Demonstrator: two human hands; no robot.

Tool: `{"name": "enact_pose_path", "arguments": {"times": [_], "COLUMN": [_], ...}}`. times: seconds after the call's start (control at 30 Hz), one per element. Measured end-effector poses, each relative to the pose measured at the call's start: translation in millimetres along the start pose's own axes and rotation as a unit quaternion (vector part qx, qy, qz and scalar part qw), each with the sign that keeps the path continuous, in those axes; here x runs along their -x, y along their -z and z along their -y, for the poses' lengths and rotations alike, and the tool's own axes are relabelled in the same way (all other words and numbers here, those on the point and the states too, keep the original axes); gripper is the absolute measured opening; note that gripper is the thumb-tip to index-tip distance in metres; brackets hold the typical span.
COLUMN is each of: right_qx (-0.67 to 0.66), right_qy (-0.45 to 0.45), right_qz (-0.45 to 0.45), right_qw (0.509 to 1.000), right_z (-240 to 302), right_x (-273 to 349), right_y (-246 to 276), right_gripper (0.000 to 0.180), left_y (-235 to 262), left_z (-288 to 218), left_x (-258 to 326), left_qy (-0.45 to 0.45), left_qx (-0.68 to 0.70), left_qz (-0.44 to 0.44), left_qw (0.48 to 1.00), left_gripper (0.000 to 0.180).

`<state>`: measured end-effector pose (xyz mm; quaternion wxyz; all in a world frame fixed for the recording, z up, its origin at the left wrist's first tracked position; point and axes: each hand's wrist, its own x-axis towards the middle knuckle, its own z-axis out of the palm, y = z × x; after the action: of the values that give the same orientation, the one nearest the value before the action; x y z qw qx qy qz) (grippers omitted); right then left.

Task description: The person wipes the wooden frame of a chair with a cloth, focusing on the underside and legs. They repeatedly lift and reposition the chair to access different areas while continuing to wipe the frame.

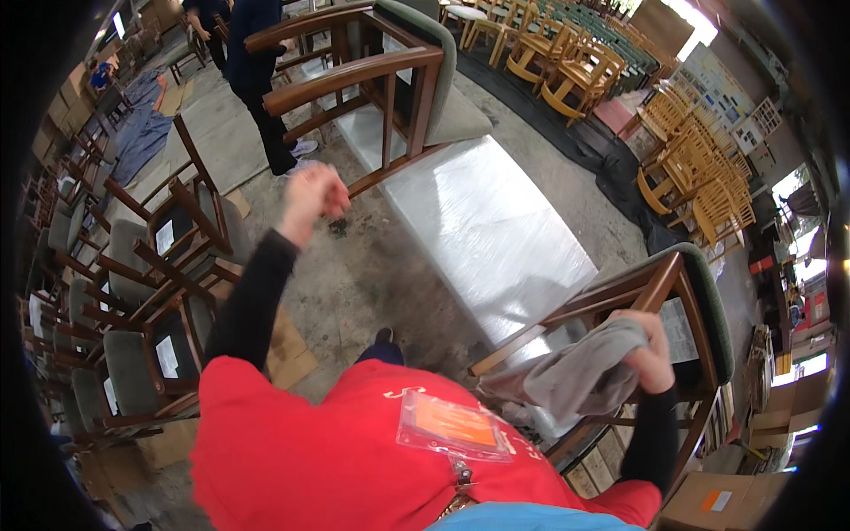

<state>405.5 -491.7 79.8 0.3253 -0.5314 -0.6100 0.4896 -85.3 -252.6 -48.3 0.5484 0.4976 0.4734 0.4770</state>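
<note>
My right hand (653, 352) grips a crumpled grey cloth (571, 376), which hangs against a dark wooden chair (722, 327) with a green-grey upholstered part. This chair is tipped over at the near right end of a low table or platform wrapped in shiny clear film (496, 226). Raised to the left, my left hand (312, 202) has its fingers curled in, and no object shows in it. Just beyond that hand, a second tipped wooden armchair (429, 88) with green-grey padding rests at the far end of the wrapped surface.
Many dark wooden chairs (168, 265) are stacked along the left. Light wooden chairs (575, 75) stand in rows at the far right. A person in dark clothes (252, 80) stands behind the far armchair. Cardboard (292, 350) lies on the floor, and a carton (726, 503) sits at lower right.
</note>
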Motion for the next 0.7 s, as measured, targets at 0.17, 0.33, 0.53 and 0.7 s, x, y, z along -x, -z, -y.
{"name": "enact_pose_path", "arguments": {"times": [0.17,0.33,0.53,0.7], "right_qx": [0.002,0.019,-0.347,-0.615], "right_qy": [0.006,-0.107,-0.108,-0.006], "right_qz": [-0.055,0.021,0.106,0.121], "right_qw": [0.998,0.994,0.925,0.779], "right_z": [57,100,14,-2], "right_x": [-87,-275,-511,-595], "right_y": [-1,-24,-153,-227], "right_gripper": [0.036,0.018,0.035,0.046], "left_y": [71,167,285,320], "left_z": [-85,-133,-149,-149], "left_x": [-111,-271,-451,-541], "left_qy": [-0.153,-0.201,-0.202,-0.096], "left_qx": [-0.02,-0.233,-0.712,-0.775], "left_qz": [-0.048,-0.175,-0.145,0.054], "left_qw": [0.987,0.935,0.656,0.622], "left_gripper": [0.034,0.028,0.069,0.069]}}
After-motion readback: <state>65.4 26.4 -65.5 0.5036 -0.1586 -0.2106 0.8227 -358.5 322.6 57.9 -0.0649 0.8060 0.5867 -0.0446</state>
